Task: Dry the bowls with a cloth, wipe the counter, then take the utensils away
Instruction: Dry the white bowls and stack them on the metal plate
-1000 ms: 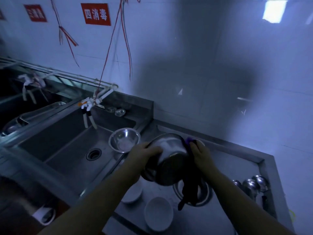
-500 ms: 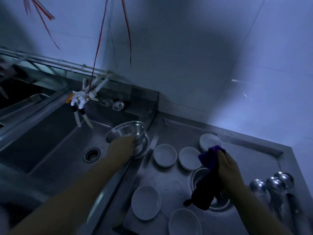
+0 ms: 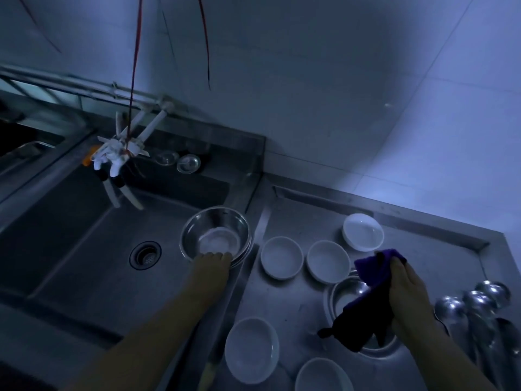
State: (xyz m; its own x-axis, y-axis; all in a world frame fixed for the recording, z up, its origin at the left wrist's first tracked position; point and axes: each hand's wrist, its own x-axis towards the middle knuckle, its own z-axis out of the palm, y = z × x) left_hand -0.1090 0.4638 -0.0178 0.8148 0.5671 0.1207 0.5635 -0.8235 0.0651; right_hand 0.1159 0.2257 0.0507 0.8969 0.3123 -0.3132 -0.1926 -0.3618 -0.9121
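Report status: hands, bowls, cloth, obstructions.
Left hand on stacked steel bowls in sink. Right hand grips purple cloth above steel bowl on counter. Nothing in the way.
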